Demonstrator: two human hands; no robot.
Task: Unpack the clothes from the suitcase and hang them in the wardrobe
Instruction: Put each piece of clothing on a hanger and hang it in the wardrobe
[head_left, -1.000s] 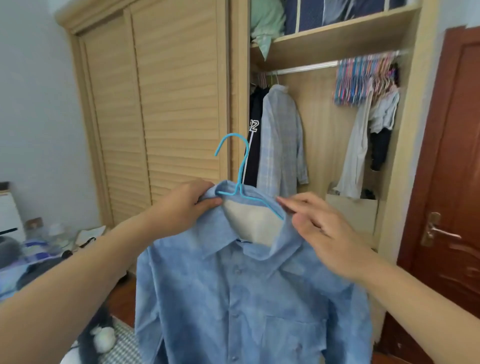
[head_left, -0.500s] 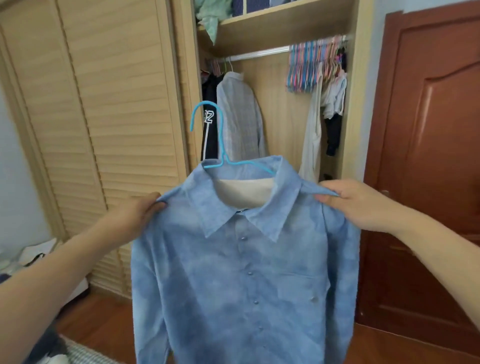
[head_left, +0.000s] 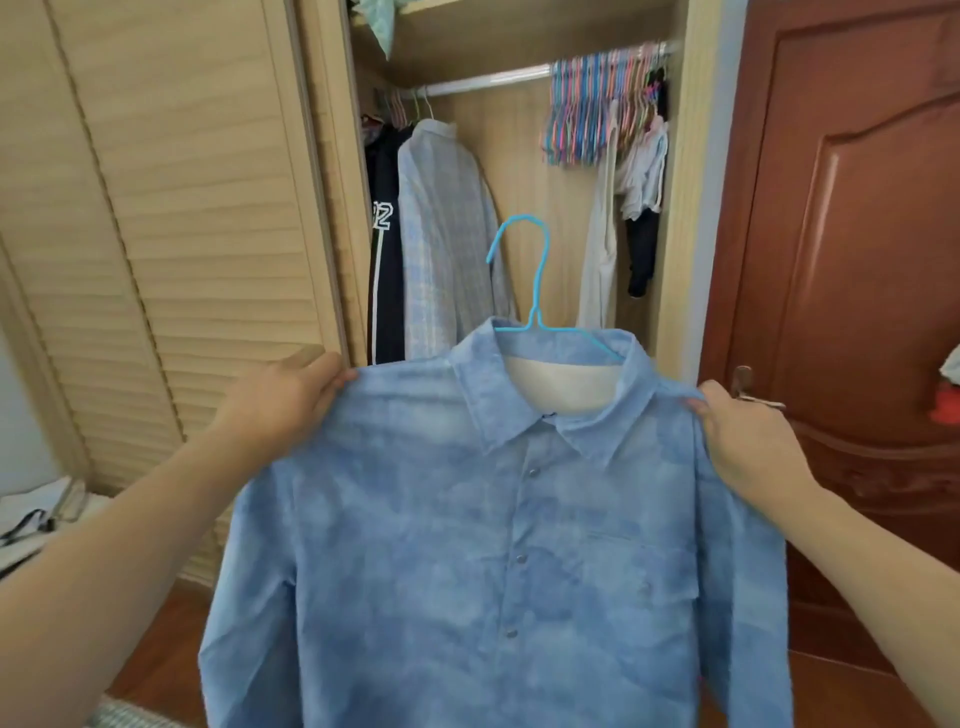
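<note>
A light blue button-up shirt (head_left: 467, 545) hangs on a blue wire hanger (head_left: 537, 291) in front of me, facing me, its hook pointing up. My left hand (head_left: 283, 405) grips the shirt's left shoulder and my right hand (head_left: 743, 436) grips its right shoulder. Behind the shirt stands the open wardrobe with a metal rail (head_left: 488, 83). The suitcase is out of sight.
On the rail hang a dark numbered top (head_left: 384, 249), a pale plaid shirt (head_left: 447, 244), a bunch of coloured empty hangers (head_left: 597, 104) and some white garments (head_left: 602, 234). A slatted wardrobe door (head_left: 171, 208) is on the left, a brown room door (head_left: 852, 260) on the right.
My hands went from the collar out to the shirt's shoulders. The view has turned right and come closer to the open wardrobe, with the shirt held up in front of it.
</note>
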